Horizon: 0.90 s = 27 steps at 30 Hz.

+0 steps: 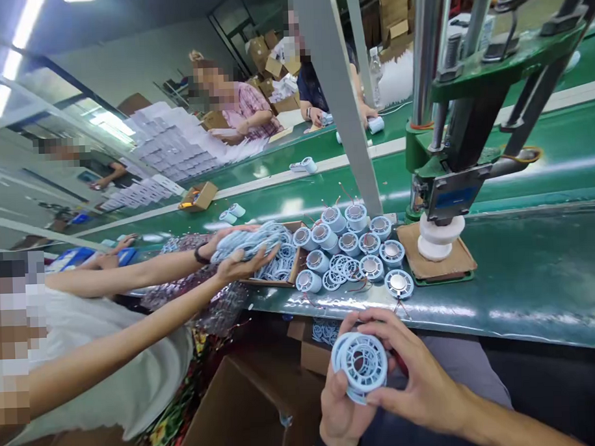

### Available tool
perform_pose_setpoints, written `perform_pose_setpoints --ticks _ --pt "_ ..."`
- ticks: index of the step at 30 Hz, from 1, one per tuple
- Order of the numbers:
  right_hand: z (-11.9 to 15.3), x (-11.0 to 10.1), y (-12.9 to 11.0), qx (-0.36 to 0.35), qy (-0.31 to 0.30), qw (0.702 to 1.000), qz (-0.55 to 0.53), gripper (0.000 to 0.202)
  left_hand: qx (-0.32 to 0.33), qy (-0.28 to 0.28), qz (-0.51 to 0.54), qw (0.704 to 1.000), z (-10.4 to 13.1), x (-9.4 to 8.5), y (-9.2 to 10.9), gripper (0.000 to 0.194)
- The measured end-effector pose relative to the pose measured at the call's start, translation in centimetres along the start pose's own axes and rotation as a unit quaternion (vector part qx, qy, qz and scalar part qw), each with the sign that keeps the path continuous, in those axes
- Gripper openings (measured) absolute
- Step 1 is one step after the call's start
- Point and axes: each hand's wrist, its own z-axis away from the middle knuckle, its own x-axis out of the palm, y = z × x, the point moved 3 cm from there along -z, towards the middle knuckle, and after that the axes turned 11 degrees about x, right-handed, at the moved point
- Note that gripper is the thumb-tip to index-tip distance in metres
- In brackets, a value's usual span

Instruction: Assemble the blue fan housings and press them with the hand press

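Low in front of me, off the bench edge, a small stack of light-blue slotted plastic rings (350, 359) is held between both hands. My left hand (339, 407) is wrapped round the stack from below and left, thumb on the front ring. From the right, my right hand (410, 365) grips the same rings, with its thumb at their lower edge and its fingers over the top. Closest to my hands on the bench is a light-blue round part with a silver disc (398, 283) and thin wires. More loose rings (345, 268) lie among the round parts.
Many light-blue cylindrical parts (349, 242) crowd the green bench (528, 267). A green press (452, 185) with a white head stands at right. On the left, a co-worker's hands (235, 264) hold a bundle of rings (252, 241) over a cardboard box (295, 272). A post (345, 111) rises behind.
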Motion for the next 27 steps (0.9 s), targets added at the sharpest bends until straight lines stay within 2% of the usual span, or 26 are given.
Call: perform_pose_setpoints --ticks 5,8,11,16,21,23,27 --pt "-0.1 -0.1 0.9 -0.004 -0.017 0.999 0.050 0.061 -0.022 0.047 0.068 0.996 0.0 -0.2 -0.7 0.060" --pt "-0.5 -0.3 1.2 -0.008 -0.020 0.995 0.096 0.060 -0.048 0.054 0.083 0.994 0.0 -0.4 -0.7 0.062" --pt "-0.9 -0.3 0.6 -0.008 -0.059 0.991 0.119 0.062 -0.064 0.029 0.082 0.994 0.2 -0.6 -0.3 0.068" --pt "-1.2 0.4 -1.1 -0.027 -0.111 0.986 0.123 0.076 -0.019 0.011 0.068 0.997 1.0 -1.0 1.1 0.060" --pt "-0.8 1.3 -1.1 -0.066 -0.045 0.991 0.112 0.085 0.034 0.002 0.052 0.998 1.3 -0.8 2.2 0.071" --pt "-0.7 1.6 -1.0 -0.072 -0.021 0.992 0.100 0.079 0.035 0.001 0.047 0.998 1.3 -0.7 2.4 0.072" --pt "-0.9 1.7 -1.1 -0.090 -0.011 0.993 0.077 0.070 0.028 0.003 0.046 0.999 1.1 -0.4 2.6 0.069"
